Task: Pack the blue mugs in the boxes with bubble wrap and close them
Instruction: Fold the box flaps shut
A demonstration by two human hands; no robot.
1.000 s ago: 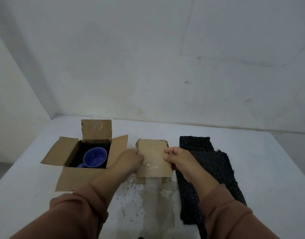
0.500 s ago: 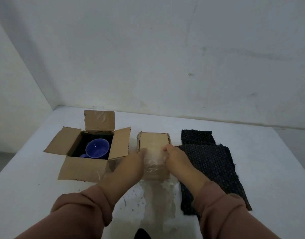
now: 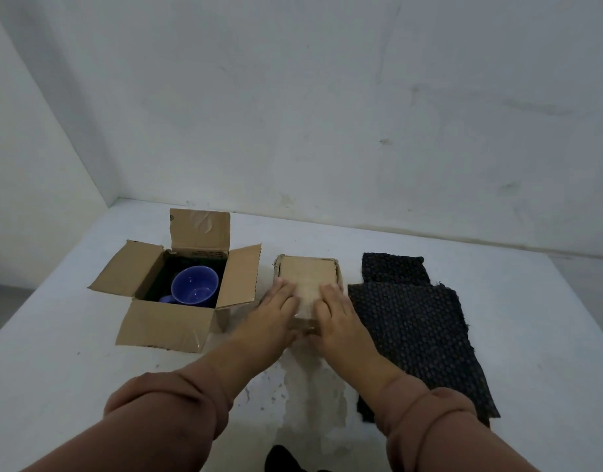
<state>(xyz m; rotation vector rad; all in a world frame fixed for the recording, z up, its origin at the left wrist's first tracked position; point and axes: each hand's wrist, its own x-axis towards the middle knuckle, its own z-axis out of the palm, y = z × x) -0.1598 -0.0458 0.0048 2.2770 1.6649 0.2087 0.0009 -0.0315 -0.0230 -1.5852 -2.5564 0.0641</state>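
Closed box [image 3: 308, 275]: at the table's centre, flaps folded down; its near edge and front face are hidden behind both hands.
Left hand [image 3: 276, 306]: flat, fingers spread, palm pressed on the lid's 8 o'clock part.
Right hand [image 3: 334, 310]: flat, fingers together, pressed on the lid's 4 o'clock part; the thumbs of both hands are hard to make out.
Open box [image 3: 167, 323]: at 9 o'clock of the closed box, four flaps out.
Blue mug [image 3: 194, 286]: upright inside the open box on dark lining; its handle is half hidden by the box's near wall.
Bubble wrap [image 3: 412, 318]: dark sheets at 3 o'clock, near end covered by the right sleeve [image 3: 439, 427].
Table [image 3: 55, 352]: white, with a worn patch at 6 o'clock.
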